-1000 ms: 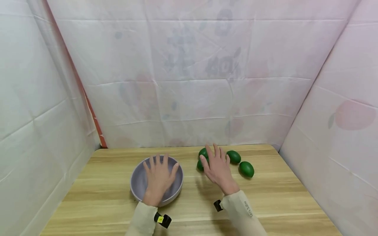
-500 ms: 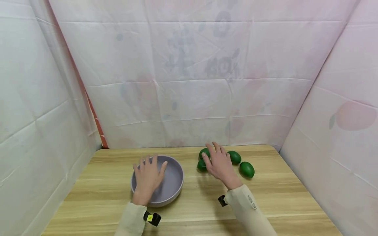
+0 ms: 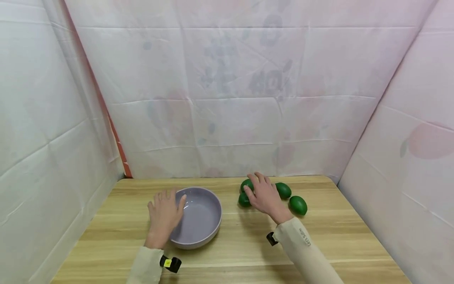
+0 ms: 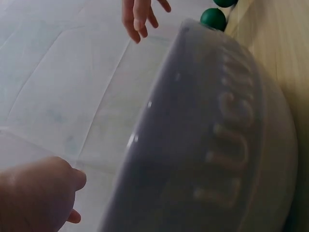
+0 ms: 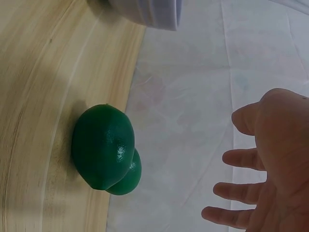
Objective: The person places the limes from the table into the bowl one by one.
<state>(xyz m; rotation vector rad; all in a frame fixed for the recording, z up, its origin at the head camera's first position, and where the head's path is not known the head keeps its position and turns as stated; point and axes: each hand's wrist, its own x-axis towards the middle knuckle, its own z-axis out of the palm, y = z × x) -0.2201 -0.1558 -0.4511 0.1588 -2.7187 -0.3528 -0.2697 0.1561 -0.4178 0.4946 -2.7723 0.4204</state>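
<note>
A purple-grey bowl (image 3: 200,217) stands on the table at the left of centre. Over its left rim hovers my left hand (image 3: 164,217), fingers spread and holding nothing. In the left wrist view, raised letters show on the outside of the bowl (image 4: 212,130). Several green limes (image 3: 298,205) lie to the right of the bowl. My right hand (image 3: 266,197) hangs above them, its fingers loosely extended, and partly hides some from the head view. The right wrist view shows a gap between that hand (image 5: 270,179) and two limes (image 5: 104,147) on the wood.
The wooden table (image 3: 234,252) has a far edge that meets a white printed sheet (image 3: 230,118). Similar sheets (image 3: 408,177) enclose the left and right sides. A black strap mount (image 3: 171,263) sits at my left wrist.
My left hand has moved left, from over the bowl's middle to its left rim. The right hand stays over the limes, with its forearm shifted slightly to the right.
</note>
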